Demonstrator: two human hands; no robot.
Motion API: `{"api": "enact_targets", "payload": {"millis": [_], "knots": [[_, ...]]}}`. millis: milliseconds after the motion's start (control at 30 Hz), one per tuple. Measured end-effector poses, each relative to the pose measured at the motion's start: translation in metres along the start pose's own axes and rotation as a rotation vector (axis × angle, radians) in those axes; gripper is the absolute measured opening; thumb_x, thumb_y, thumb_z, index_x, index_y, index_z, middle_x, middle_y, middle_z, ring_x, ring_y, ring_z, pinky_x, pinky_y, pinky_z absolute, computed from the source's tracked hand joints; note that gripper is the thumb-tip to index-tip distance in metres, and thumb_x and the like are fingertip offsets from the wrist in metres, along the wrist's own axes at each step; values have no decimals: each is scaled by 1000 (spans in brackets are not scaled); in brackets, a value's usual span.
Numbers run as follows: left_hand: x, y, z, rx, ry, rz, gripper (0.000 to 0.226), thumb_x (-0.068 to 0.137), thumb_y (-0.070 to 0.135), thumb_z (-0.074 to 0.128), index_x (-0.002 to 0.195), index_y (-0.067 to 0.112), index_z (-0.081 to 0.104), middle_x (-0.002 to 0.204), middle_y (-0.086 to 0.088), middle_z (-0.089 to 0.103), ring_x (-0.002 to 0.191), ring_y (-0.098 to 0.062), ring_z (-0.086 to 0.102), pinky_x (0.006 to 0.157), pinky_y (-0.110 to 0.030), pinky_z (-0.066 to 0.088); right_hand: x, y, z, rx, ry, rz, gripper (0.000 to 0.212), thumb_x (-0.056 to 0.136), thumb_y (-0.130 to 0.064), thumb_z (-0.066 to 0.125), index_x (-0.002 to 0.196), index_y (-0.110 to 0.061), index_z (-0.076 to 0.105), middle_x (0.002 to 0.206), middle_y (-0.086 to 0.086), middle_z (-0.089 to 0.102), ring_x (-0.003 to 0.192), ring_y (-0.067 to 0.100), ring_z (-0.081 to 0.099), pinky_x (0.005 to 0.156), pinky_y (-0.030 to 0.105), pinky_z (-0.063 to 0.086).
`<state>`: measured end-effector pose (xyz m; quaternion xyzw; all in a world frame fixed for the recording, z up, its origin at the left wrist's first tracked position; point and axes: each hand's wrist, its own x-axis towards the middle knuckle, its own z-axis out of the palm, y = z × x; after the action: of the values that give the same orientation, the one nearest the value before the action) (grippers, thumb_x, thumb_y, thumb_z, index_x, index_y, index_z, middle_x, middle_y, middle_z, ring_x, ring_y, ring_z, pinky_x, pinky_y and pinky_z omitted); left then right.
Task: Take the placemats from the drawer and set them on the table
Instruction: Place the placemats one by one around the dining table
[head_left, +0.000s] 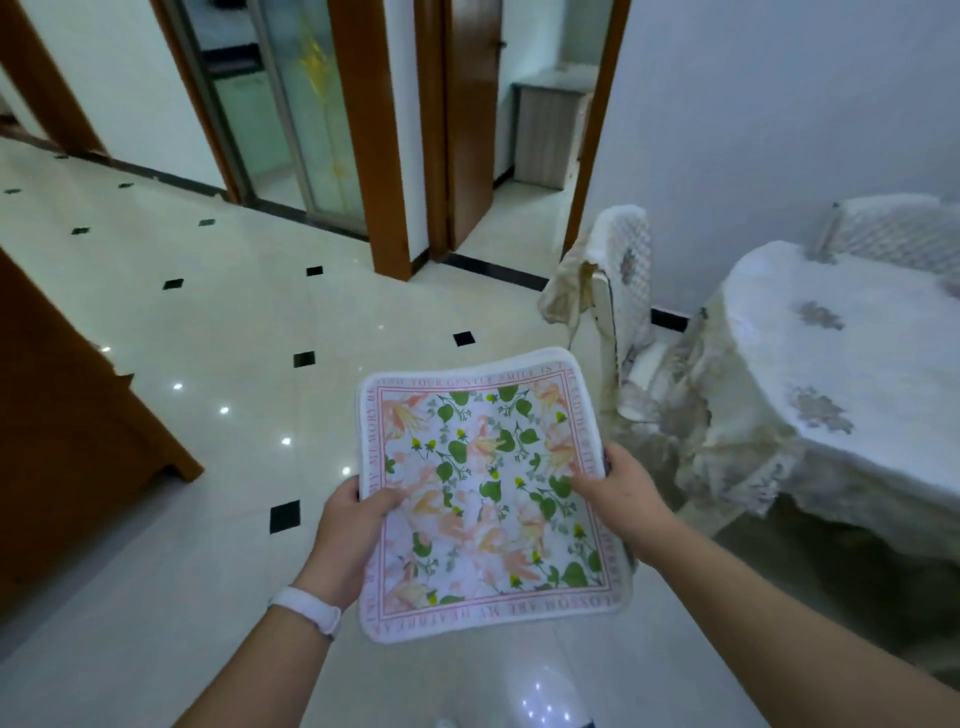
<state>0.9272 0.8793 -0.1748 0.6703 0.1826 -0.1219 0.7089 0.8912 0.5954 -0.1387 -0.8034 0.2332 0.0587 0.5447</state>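
Risk: the limp placemat (488, 493) may sag or slip to the floor (208, 322) if either grip loosens, and its far edge could snag the draped chair (626, 280) beside the counter (857, 358). The placemat is held flat in the air, well apart from the counter. Left hand (347, 540) and right hand (626, 501) each pinch a side edge, thumb on top.

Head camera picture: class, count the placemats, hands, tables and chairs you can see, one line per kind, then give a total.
Placemat: 1
Hands: 2 (left hand, right hand)
Table: 1
Chairs: 2 (near chair, far chair)
Total: 6
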Motion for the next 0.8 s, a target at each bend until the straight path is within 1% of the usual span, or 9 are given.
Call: {"api": "enact_targets", "payload": {"millis": [100, 233, 300, 400, 467, 567, 633, 733, 800], "knots": [[37, 17, 19, 45, -92, 31, 16, 88, 6, 64, 102, 9, 69, 97, -16, 75, 87, -37, 72, 82, -55, 57, 9, -10, -10, -10, 118, -9, 29, 87, -20, 67, 113, -24, 57, 97, -9, 68, 82, 11, 69, 62, 26, 54], [60, 31, 63, 80, -244, 29, 15, 89, 5, 63, 103, 9, 69, 94, -14, 75, 82, -35, 73, 76, -48, 59, 9, -7, -41, 22, 241, 27, 29, 87, -20, 67, 114, -24, 56, 100, -6, 68, 82, 11, 69, 58, 24, 51], [68, 34, 86, 111, -302, 26, 17, 88, 6, 64, 104, 9, 69, 95, -16, 75, 82, -36, 73, 76, -50, 59, 8, -3, -57, 59, 279, 57, 27, 89, -18, 66, 114, -24, 56, 102, -3, 69, 84, 14, 70, 60, 27, 54], [77, 36, 119, 144, -361, 10, 15, 87, 6, 65, 102, 8, 68, 94, -18, 74, 81, -37, 72, 75, -51, 59, 10, 9, -76, 103, 324, 95, 30, 90, -17, 66, 116, -28, 55, 103, -3, 69, 88, 18, 72, 71, 38, 60], [80, 38, 139, 169, -397, -2, 13, 88, 6, 64, 101, 7, 67, 94, -19, 74, 81, -38, 72, 75, -52, 60, 13, 19, -87, 124, 365, 127, 30, 90, -17, 65, 116, -28, 56, 104, -4, 69, 89, 19, 71, 74, 40, 60], [88, 41, 168, 218, -431, -12, 14, 90, 9, 63, 104, 7, 66, 95, -18, 74, 81, -37, 72, 74, -51, 60, 27, 34, -104, 122, 413, 163, 32, 88, -16, 65, 118, -26, 59, 104, -4, 70, 89, 18, 71, 79, 43, 60], [95, 45, 187, 246, -436, -4, 14, 90, 9, 62, 103, 6, 66, 95, -18, 74, 81, -36, 72, 72, -48, 60, 42, 40, -115, 145, 417, 182, 32, 88, -17, 64, 119, -24, 59, 103, -3, 70, 88, 18, 71, 78, 43, 60], [110, 52, 218, 265, -422, 9, 11, 91, 8, 61, 101, 7, 65, 92, -18, 74, 78, -35, 72, 63, -42, 59, 72, 46, -134, 182, 403, 192, 26, 90, -17, 64, 114, -24, 56, 99, -3, 68, 85, 18, 70, 72, 37, 59], [124, 56, 242, 263, -411, 5, 12, 92, 9, 60, 102, 7, 65, 92, -18, 74, 79, -36, 73, 63, -42, 59, 94, 48, -151, 194, 385, 188, 23, 91, -17, 63, 112, -24, 55, 99, -2, 68, 84, 17, 70, 67, 33, 57]]}}
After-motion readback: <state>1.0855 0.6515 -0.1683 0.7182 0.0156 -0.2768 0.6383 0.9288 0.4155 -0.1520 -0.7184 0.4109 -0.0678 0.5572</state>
